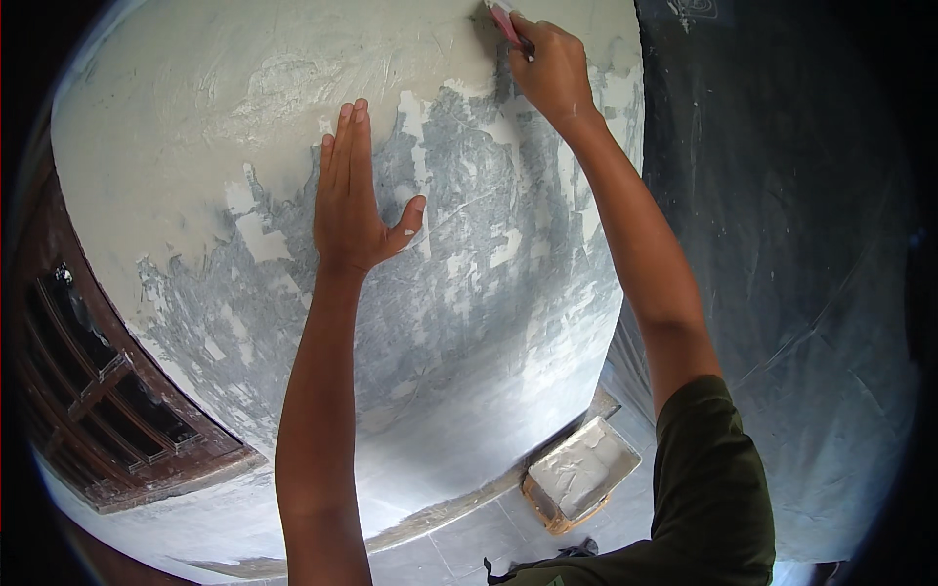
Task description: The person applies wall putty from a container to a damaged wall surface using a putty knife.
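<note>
My left hand (357, 200) lies open and flat against the wall (420, 361), fingers pointing up and thumb spread, just below the cream-coloured upper coat. The wall beneath is mottled grey with irregular white patches. At the upper right my right hand (547, 68) is shut on the pink handle of a putty knife (503, 24), held at the cream coat near the wall's right edge. Its blade is partly hidden at the top of the picture.
A brown wooden window (127, 430) is set in the wall at left. On the tiled floor (459, 542), a tray of off-white paste (576, 467) stands by the wall's foot on something brownish. A dark, creased sheet-like surface (782, 244) fills the right side.
</note>
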`<state>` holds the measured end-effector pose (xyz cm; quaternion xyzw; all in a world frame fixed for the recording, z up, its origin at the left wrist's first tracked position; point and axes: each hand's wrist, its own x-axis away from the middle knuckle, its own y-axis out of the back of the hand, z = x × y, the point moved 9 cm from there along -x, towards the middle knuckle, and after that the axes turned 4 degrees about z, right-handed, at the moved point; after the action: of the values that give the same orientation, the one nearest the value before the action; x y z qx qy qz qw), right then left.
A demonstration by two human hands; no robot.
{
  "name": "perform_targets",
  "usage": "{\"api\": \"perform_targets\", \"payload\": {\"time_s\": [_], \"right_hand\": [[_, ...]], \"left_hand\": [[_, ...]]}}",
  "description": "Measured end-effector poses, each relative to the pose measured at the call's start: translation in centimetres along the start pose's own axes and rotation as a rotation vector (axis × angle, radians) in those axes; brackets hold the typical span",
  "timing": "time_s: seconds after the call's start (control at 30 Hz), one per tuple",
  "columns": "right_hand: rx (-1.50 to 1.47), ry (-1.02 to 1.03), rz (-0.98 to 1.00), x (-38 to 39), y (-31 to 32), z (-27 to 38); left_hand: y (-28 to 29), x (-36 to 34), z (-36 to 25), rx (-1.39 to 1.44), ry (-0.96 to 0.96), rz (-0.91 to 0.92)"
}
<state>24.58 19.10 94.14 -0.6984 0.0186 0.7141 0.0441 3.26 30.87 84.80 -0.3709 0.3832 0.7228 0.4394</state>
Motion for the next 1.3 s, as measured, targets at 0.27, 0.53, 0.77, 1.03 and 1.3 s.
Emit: {"api": "perform_targets", "payload": {"time_s": [0.27,0.53,0.77,1.03,1.3], "right_hand": [[0.025,0.013,0.16,6.6,-3.4,3.6],[-0.251,0.01,-0.063,4.6,1.0,5.8],[0.119,0.079,0.084,3.1,-4.1,3.1],[-0.153,0.066,0.178,8.3,-1.9,8.8],[0.174,0.11,0.099,4.6,-4.7,5.3]], "left_hand": [[-0.1,-0.1,-0.1,0.006,0.003,0.004],[0.1,0.0,-0.1,-0.004,0.0,0.007],[-0.3,0.0,0.0,-0.027,0.013,0.01],[0.1,0.0,0.0,0.0,0.008,0.024],[-0.2,-0.1,0.1,-0.014,0.008,-0.005]]}}
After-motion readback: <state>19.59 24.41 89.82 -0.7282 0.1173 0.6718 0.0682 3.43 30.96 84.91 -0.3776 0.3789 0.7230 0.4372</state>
